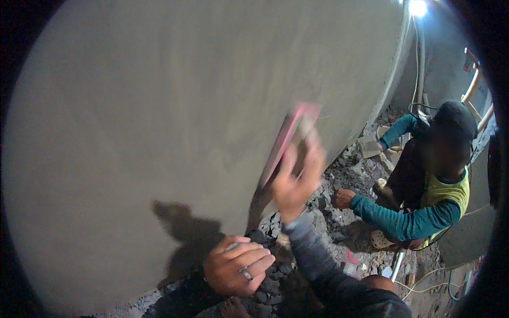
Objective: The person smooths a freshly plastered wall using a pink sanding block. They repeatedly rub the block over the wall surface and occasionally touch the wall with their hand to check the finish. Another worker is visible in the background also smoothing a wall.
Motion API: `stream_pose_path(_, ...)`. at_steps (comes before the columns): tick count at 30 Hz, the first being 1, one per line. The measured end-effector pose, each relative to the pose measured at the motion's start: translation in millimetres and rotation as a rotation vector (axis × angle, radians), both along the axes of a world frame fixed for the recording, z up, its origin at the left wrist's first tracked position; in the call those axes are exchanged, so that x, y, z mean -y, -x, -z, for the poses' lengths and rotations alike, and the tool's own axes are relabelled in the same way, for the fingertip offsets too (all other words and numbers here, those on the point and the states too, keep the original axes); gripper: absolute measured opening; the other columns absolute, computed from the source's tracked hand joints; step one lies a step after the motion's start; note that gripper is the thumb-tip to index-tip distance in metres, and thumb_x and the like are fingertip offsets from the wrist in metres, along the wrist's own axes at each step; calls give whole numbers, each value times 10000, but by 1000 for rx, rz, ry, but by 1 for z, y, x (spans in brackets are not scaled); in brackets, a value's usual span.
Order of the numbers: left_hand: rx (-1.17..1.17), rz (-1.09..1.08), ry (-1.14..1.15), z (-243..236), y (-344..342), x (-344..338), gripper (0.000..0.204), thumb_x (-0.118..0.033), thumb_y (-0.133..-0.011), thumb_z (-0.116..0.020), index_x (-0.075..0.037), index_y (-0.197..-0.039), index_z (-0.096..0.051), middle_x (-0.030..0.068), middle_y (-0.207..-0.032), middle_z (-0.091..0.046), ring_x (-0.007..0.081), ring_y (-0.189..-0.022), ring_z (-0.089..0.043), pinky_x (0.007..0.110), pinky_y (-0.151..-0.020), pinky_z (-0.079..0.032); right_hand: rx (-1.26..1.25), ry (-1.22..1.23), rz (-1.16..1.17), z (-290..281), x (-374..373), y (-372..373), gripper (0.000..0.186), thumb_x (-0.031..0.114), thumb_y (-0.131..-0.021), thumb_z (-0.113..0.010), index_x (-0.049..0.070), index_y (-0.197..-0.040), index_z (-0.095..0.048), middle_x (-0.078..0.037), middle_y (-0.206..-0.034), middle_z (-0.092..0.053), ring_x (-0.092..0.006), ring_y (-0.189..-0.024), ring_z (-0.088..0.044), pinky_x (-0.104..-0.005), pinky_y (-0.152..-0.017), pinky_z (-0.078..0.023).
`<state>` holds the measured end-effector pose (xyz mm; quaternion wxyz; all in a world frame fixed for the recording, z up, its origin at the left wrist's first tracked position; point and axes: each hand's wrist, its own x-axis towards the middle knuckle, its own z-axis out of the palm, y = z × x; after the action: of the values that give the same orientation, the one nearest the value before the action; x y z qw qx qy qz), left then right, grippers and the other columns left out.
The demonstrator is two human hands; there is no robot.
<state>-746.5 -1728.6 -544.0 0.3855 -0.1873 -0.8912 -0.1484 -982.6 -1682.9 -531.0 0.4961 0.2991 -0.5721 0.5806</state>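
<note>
My right hand (299, 183) is wrapped round a pink plastering float (280, 146), smeared a little by motion. The float's long flat face lies close to the grey plastered wall (159, 106); whether its whole face touches cannot be told. Lower and to the left, my left hand (238, 266), with a ring on one finger, is closed near the foot of the wall. Its fingers curl inward, and what they hold, if anything, is hidden. Shadows of my arms and hands fall on the wall beside them.
A co-worker (419, 185) in teal sleeves and a yellow vest crouches at the right, one hand by a flat plate-like tool (369, 146). Broken rubble (350, 169) covers the ground along the wall. Cables (429, 286) trail at lower right; a bright lamp (418, 7) shines above.
</note>
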Motion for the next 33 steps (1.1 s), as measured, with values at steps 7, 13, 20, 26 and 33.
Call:
stream_pose_path(7,-111,-324,21,6,-20,-23,328,-99,-796,-681,-175,-1096,-790,18,-1282,-767,264,-1255,-686,507,-1083,-535,-52,8,-8,-38,-36,-4,495,-8,-987,-741,-60,-1468,-635,-215,-1343,-730,-327,-1224,-716,-414,-1105,-525)
stream_pose_path(13,-109,-464,126,-10,-34,-37,350,-146,-814,-686,-177,-1144,-798,32,-1338,-756,306,-1341,-638,548,-1212,-439,61,-2,-34,62,-32,-54,537,-43,-951,-747,-15,-1481,-664,-237,-1338,-718,-416,-1201,-697,-485,-1057,-575)
stream_pose_path(20,8,-559,130,-12,-32,-25,409,-205,-816,-708,-202,-1219,-783,72,-1466,-691,355,-1514,-500,658,-1319,-285,74,-37,-65,-24,-43,-5,544,-59,-965,-708,-21,-1503,-638,-223,-1378,-686,-384,-1197,-672,-451,-1040,-546)
stream_pose_path(26,-136,-630,87,-22,-19,-3,483,-277,-889,-657,-222,-1355,-774,65,-1529,-678,340,-1536,-498,681,-1349,-175,44,-108,2,44,-18,-32,512,-32,-997,-687,-12,-1506,-630,-220,-1329,-707,-400,-1149,-671,-476,-1014,-539)
stream_pose_path(33,9,-644,210,-14,-12,11,580,-240,-789,-732,-226,-1369,-732,151,-1626,-558,461,-1618,-360,799,-1311,-106,85,-103,16,-15,-21,19,489,-3,-1012,-670,-43,-1498,-620,-235,-1378,-699,-417,-1153,-671,-488,-1035,-540)
